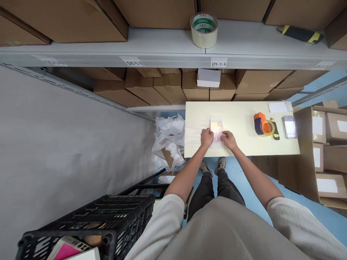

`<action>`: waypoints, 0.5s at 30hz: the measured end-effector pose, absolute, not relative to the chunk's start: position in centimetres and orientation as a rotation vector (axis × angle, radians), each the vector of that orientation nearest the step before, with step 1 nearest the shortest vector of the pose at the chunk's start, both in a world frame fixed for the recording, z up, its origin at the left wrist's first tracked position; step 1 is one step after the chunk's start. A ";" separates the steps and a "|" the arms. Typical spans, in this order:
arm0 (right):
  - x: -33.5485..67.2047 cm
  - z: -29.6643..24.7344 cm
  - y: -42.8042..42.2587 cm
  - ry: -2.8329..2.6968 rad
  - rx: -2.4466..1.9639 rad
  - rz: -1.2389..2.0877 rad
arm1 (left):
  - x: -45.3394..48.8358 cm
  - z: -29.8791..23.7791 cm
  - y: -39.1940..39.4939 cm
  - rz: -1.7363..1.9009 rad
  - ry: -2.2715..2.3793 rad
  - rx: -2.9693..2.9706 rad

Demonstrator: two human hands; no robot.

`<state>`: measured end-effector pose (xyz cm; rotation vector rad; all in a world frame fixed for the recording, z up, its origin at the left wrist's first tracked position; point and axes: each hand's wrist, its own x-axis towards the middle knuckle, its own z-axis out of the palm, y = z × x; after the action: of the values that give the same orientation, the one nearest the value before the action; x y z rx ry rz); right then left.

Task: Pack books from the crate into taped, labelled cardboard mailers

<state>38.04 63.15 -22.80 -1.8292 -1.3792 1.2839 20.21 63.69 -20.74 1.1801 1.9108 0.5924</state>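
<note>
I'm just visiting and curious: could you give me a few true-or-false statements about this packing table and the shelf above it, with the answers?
1. The left hand and right hand both touch the small packet on the table. True.
2. The orange tape dispenser is in the right hand. False: it lies on the table, apart from both hands.
3. A roll of tape stands on the shelf. True.
4. The black crate sits on the table. False: it is off the table, at the person's left.

left hand (207,137), right hand (229,140) on clear packet (216,130), table (244,144)
</note>
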 end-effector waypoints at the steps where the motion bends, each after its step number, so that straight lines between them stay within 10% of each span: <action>1: 38.1 -22.9 63.1 -1.372 -1.829 1.295 | 20.2 -20.8 63.6 0.581 1.930 1.159; 15: 41.5 -23.0 64.6 -1.296 -1.905 1.200 | 23.2 -20.8 62.7 0.706 1.663 1.174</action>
<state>41.48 64.55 -22.95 -1.9049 -1.2963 1.2003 23.16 62.71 -20.80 1.1736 1.6628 0.7057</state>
